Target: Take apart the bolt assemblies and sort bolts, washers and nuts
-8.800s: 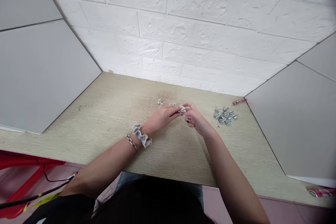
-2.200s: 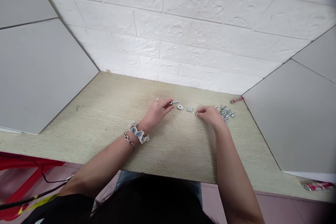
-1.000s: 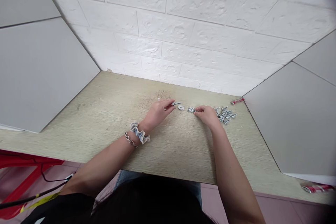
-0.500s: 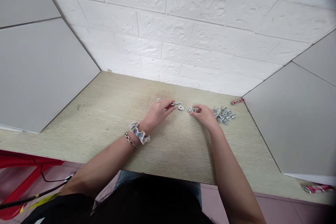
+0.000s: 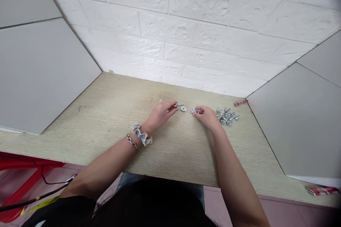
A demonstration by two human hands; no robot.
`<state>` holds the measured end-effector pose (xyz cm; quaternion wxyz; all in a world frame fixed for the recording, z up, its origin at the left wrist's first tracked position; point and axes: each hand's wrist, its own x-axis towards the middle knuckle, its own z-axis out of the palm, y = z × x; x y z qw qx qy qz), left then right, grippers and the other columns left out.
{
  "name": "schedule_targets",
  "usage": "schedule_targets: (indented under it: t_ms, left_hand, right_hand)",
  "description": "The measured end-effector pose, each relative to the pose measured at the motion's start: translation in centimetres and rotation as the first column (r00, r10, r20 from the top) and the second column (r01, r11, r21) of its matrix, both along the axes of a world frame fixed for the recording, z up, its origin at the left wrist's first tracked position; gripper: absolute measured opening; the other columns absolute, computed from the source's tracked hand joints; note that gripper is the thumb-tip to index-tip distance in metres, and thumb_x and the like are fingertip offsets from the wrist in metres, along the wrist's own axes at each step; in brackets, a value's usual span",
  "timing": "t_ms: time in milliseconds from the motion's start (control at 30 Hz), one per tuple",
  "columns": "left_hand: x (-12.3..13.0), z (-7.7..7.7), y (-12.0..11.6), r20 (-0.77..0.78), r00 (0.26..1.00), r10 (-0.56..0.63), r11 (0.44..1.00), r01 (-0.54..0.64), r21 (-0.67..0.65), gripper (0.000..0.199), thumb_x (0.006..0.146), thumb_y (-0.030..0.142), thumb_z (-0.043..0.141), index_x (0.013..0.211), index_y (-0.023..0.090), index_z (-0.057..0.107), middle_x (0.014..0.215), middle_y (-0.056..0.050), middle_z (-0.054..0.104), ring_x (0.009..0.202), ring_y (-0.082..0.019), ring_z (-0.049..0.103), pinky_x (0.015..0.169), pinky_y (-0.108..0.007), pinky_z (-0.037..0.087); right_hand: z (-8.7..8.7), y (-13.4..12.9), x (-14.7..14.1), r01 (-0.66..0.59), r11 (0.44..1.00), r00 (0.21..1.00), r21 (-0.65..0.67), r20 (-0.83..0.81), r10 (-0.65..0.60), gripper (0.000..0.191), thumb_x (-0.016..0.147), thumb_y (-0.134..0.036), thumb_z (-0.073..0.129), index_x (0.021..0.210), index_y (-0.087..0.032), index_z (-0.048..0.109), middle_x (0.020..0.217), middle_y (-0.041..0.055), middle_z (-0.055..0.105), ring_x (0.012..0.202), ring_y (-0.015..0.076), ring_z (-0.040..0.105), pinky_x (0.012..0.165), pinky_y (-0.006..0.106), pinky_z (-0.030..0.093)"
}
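Head view, L hand (image 5: 160,114) clenched on bolt (image 5: 179,105), tip pointing right, R hand (image 5: 208,117) fingers on nuts (image 5: 193,111), grip unclear

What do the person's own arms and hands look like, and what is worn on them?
The left hand has a ruffled grey-blue patterned scrunchie and a silver chain bracelet at its wrist. The right hand has nothing on its wrist. Neither hand wears a glove, both forearms are bare, and a black top shows at the bottom of the view.
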<state>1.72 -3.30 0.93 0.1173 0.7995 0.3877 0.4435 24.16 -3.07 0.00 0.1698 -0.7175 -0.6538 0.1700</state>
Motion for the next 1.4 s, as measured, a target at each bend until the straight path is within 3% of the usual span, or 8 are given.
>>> schedule_targets:
  t_ms: [433, 800, 1400]
  left_hand:
    - [0.0, 0.2, -0.1, 0.010, 1.000, -0.009, 1.000, 0.008, 0.017, 0.022, 0.081, 0.027, 0.058, 0.097, 0.013, 0.063, 0.082, -0.005, 0.068, 0.066, -0.011, 0.061, 0.061, -0.023, 0.049]
    - [0.0, 0.1, -0.1, 0.012, 1.000, -0.004, 1.000, 0.004, 0.005, 0.022, 0.081, 0.027, 0.058, 0.098, 0.014, 0.063, 0.083, -0.005, 0.068, 0.067, -0.011, 0.061, 0.061, -0.023, 0.050]
    - [0.1, 0.1, -0.2, 0.001, 1.000, -0.014, 1.000, 0.014, -0.015, 0.022, 0.081, 0.027, 0.057, 0.098, 0.015, 0.062, 0.083, -0.004, 0.067, 0.066, -0.011, 0.060, 0.061, -0.022, 0.049]
  right_hand:
    - [0.0, -0.1, 0.6, 0.034, 0.999, 0.999, -0.020, -0.025, -0.034, 0.042, 0.068, -0.035, 0.061, 0.105, -0.016, 0.062, 0.087, 0.0046, 0.063, 0.080, 0.0153, 0.056, 0.074, 0.025, 0.039]
    - [0.5, -0.4, 0.8, 0.081, 0.995, 0.992, -0.052, -0.091, -0.085, 0.021, 0.065, -0.025, 0.060, 0.083, -0.016, 0.068, 0.078, 0.0031, 0.066, 0.072, 0.0141, 0.057, 0.068, 0.024, 0.040]
    - [0.2, -0.2, 1.0, 0.082, 0.996, 0.993, -0.026, -0.078, -0.084, 0.026, 0.068, -0.028, 0.058, 0.089, -0.016, 0.066, 0.082, 0.0038, 0.065, 0.075, 0.0152, 0.056, 0.071, 0.025, 0.040]
